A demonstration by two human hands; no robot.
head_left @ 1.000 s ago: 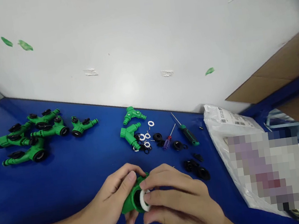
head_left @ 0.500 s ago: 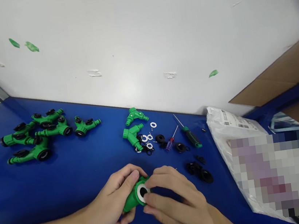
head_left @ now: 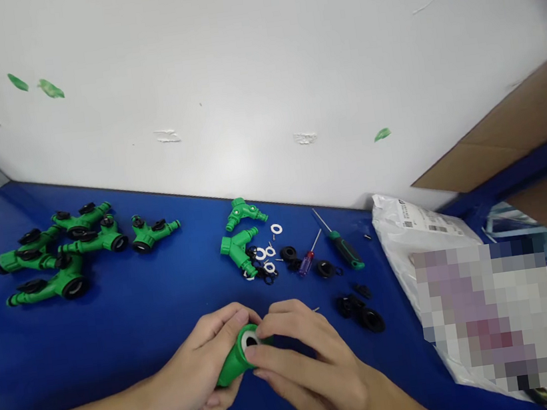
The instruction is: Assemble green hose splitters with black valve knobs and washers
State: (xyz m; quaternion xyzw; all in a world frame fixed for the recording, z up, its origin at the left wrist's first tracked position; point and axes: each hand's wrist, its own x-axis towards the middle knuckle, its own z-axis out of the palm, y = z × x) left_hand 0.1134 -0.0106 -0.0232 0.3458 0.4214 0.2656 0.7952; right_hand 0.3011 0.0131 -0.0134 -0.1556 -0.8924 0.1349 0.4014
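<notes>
So, what is the left hand [head_left: 199,369] doing?

It lies on its side near the front of the blue surface [head_left: 120,339], with the arm coming in from the left. Its grip is closed around a green plastic hose splitter [head_left: 232,363], and the thumb goes over the top.

And the right hand [head_left: 315,367]?

It comes in from the bottom and bends over the same end of the hose splitter. Its grip is closed too. The fingers [head_left: 283,355] curl close around a white ring [head_left: 249,338] that sits in the round open end.

Where is the hose splitter?

It is up in the air between the two hands, just over the front of the surface. It tilts, and the open end points up and to the right.

What is close by?

Just past the hands are black rubber parts [head_left: 361,314]. Farther on are small white washers [head_left: 277,229], a purple screwdriver [head_left: 306,262], and a green screwdriver [head_left: 346,250]. Two green connectors [head_left: 235,245] lie near the washers. More green connectors [head_left: 64,242] sit in a pile on the left, and a plastic bag [head_left: 421,222] lies on the right.
</notes>
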